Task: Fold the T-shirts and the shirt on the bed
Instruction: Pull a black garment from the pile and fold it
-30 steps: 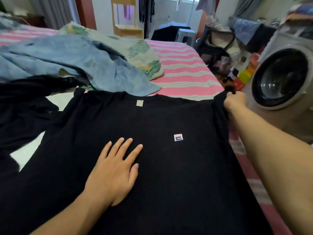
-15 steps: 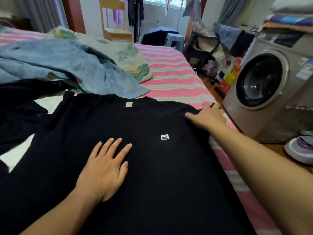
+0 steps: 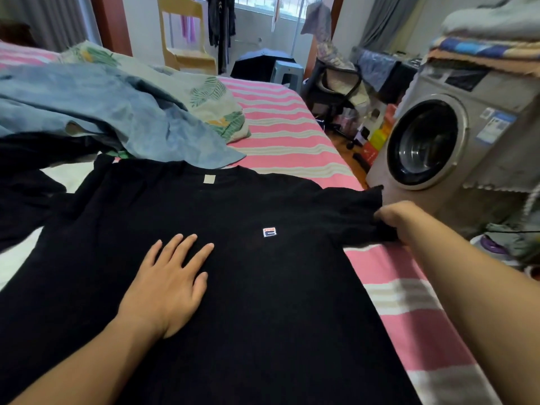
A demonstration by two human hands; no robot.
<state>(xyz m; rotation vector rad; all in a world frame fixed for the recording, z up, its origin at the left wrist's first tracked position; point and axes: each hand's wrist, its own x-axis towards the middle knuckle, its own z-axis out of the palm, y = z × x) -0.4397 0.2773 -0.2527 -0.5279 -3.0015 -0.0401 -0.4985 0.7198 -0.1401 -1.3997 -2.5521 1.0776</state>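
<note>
A black T-shirt (image 3: 263, 287) with a small chest logo lies face up, spread flat on the pink striped bed (image 3: 292, 135). My left hand (image 3: 172, 282) rests flat on its chest, fingers straight and spread. My right hand (image 3: 394, 219) grips the shirt's right sleeve (image 3: 353, 211), which is stretched out toward the bed's right edge. A blue shirt (image 3: 117, 115) lies crumpled beyond the collar. More black clothing (image 3: 26, 182) is heaped at the left.
A leaf-print cloth (image 3: 216, 106) lies behind the blue shirt. A washing machine (image 3: 444, 147) stands close to the bed's right side. Farther back are an office chair (image 3: 336, 92), a stool (image 3: 287, 71) and a wooden chair (image 3: 187, 39).
My right hand, which lay on the shirt's shoulder half a second ago, has moved right and pulled the sleeve out sideways. My left hand has stayed flat on the chest.
</note>
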